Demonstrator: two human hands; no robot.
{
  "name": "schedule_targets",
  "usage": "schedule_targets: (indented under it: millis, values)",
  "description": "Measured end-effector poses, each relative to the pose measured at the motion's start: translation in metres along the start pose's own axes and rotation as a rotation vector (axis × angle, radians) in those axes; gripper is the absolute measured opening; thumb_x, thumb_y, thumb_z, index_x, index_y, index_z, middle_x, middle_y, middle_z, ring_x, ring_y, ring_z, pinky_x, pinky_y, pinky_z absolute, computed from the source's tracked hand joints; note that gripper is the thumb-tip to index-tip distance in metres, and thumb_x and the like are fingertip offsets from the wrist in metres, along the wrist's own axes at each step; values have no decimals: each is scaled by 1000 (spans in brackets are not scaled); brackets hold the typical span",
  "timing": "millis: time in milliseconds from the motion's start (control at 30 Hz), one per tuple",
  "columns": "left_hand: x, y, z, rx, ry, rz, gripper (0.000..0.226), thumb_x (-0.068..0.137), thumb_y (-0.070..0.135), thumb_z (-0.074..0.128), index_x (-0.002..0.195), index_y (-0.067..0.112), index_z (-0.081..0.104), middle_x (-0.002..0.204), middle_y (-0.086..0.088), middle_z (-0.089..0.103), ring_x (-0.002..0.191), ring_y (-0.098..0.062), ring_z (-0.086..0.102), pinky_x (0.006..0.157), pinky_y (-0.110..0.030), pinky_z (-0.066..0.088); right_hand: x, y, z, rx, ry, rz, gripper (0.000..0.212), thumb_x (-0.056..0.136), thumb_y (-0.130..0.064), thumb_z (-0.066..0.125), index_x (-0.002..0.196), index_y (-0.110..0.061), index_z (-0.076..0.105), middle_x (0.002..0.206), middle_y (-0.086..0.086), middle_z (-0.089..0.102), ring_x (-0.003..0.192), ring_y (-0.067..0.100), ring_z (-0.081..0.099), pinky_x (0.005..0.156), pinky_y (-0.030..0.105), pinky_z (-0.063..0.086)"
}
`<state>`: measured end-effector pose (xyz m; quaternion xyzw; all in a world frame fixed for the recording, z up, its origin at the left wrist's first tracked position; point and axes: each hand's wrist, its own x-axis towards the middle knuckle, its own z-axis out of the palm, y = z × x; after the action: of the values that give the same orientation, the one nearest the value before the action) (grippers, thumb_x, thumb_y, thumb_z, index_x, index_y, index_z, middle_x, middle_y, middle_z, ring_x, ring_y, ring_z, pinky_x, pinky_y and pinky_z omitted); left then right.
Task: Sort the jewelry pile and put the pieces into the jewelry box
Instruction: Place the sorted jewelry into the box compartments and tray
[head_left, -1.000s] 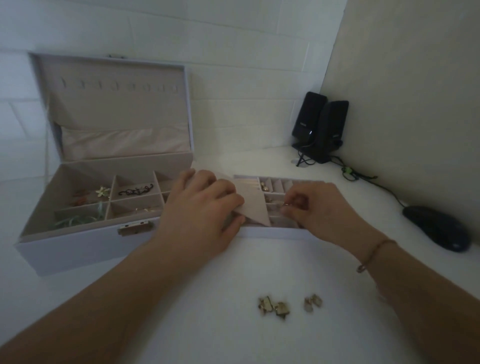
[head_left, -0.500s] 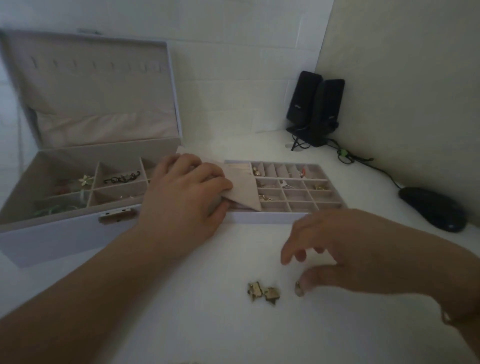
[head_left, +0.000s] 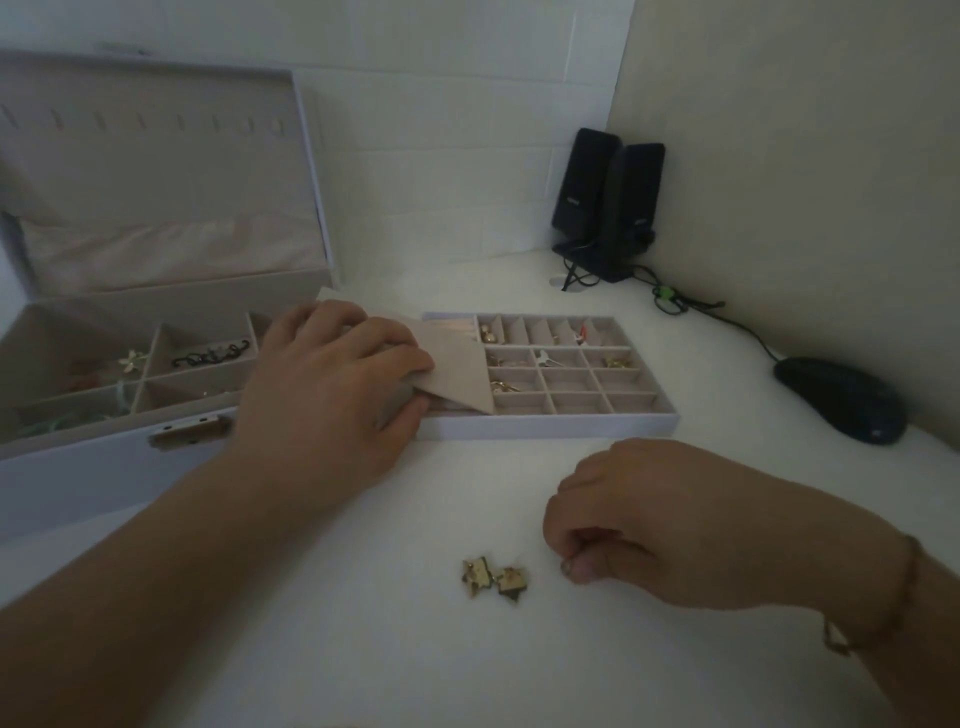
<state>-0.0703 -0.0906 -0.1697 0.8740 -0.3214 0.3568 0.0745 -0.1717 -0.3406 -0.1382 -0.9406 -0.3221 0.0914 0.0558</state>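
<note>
The right hand (head_left: 670, 525) pinches a small earring (head_left: 567, 567) near the counter's front edge, fingers curled. The left hand (head_left: 332, 400) holds up the tray's flap (head_left: 457, 374). Next, I think, it must go into a free tray (head_left: 545, 423) compartment.

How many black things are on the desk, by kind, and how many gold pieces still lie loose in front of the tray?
Black speakers: 2
Black mouse: 1
Loose gold pieces: 2, plus a small piece pinched in the right hand, mostly hidden
Total: 5 clearly seen
</note>
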Motion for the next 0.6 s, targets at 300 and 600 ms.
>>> schedule_targets:
  millis: [300,600]
  values:
    - [0,0,-3,-4,-21,0,30,80,42,60,100,25,74,106,6,71,99,-30,60,94,-45,39,39,61,-21,216,664,405,13,79,-22,72,70,-22,62,57,-10,56,55,-3,50,55,8,40]
    - [0,-2,-1,-4,-15,9,30,80,41,60,99,24,75,105,6,71,97,-31,59,93,-45,40,30,74,-25,190,558,400,9,85,-28,65,78,-23,67,67,-8,65,60,5,58,56,9,40]
